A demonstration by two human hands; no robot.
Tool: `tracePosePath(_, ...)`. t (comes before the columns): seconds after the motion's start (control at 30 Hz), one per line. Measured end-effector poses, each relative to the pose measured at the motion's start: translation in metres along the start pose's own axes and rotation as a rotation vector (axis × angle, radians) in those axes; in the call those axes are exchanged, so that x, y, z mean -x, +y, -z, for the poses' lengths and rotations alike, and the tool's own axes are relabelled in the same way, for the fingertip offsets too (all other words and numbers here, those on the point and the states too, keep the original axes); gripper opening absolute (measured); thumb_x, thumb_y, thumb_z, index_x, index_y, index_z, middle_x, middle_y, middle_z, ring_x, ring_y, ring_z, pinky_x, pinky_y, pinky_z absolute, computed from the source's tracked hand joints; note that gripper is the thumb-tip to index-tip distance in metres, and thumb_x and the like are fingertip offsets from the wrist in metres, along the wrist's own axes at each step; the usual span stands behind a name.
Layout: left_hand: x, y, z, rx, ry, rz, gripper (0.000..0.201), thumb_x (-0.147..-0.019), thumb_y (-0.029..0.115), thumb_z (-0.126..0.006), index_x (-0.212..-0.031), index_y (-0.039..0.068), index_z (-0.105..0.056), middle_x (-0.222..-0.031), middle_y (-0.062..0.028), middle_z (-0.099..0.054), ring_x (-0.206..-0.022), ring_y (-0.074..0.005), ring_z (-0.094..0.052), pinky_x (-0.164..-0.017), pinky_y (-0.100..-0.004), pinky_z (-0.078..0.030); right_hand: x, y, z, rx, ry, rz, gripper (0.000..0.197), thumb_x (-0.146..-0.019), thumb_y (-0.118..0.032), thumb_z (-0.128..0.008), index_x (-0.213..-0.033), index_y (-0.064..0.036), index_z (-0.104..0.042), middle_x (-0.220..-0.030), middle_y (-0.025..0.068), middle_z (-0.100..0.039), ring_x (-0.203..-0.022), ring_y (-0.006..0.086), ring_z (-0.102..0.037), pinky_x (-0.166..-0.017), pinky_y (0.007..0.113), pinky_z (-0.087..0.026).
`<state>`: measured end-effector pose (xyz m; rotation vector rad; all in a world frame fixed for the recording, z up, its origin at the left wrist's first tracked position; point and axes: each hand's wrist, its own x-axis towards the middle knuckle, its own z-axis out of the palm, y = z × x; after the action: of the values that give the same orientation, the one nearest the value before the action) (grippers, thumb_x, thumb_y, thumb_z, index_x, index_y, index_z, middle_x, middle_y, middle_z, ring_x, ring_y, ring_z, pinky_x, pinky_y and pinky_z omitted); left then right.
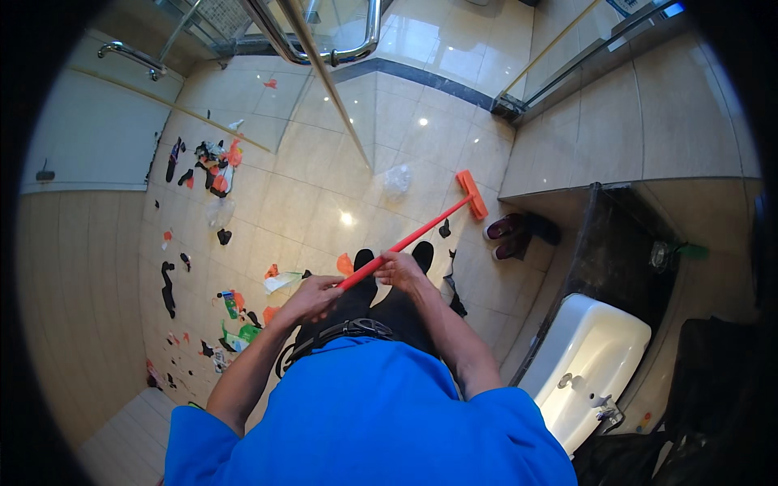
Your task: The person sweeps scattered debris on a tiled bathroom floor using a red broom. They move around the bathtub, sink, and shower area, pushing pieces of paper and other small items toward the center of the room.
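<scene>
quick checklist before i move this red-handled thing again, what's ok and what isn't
1. Left hand closed round the red handle: ok, near its lower end.
2. Right hand gripping firmly: cannot tell; it is at the handle, farther up, but its fingers are partly hidden.
3. Room between the orange head and the maroon shoes: not ok, they sit close beside it.
4. Floor by the feet free of scraps: not ok, an orange scrap lies beside the left foot.
5. Orange head pressed on the floor: cannot tell from above.
</scene>
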<state>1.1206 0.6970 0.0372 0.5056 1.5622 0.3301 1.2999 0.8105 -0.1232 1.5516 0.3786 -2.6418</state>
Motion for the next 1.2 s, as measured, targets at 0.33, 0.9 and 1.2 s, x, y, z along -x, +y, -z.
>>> tracePosePath(0.33,-0.051,0.047,-0.083,0.175,-0.022,-0.036,0.034,-0.086,0.022,-0.046,-0.118,0.009,-0.047,-0.058,-0.0012,-0.049,-0.039,-0.0062,-0.044,-0.031,-0.0183,-0.033,0.023,-0.024,0.051,-0.256,0.097,0.222,0.019,-0.085,-0.027,-0.048,-0.083,-0.0087,-0.050,-0.076,0.0087,-0.058,-0.069,0.0216,-0.056,-0.062,0.035,-0.046)
tracePosePath(0.9,-0.086,0.107,-0.149,0.473,-0.055,0.039,0.033,-0.084,0.015,-0.047,-0.115,0.006,-0.042,-0.059,-0.0035,-0.049,-0.041,-0.0093,-0.046,-0.031,-0.0217,-0.035,0.045,-0.074,0.100,-0.383,0.176,0.247,0.024,-0.086,-0.030,-0.044,-0.086,-0.0067,-0.047,-0.080,0.0149,-0.058,-0.072,0.0299,-0.056,-0.063,0.045,-0.047)
tracePosePath(1.2,-0.056,0.103,-0.145,0.415,-0.093,0.060,0.020,-0.087,0.019,-0.046,-0.098,0.003,-0.048,-0.062,-0.0041,-0.053,-0.044,-0.0096,-0.051,-0.031,-0.0209,-0.040,0.057,-0.041,0.074,-0.550,0.133,0.310,0.041,-0.088,-0.043,-0.038,-0.088,-0.0028,-0.045,-0.077,0.0157,-0.053,-0.068,0.0264,-0.050,-0.063,0.041,-0.045)
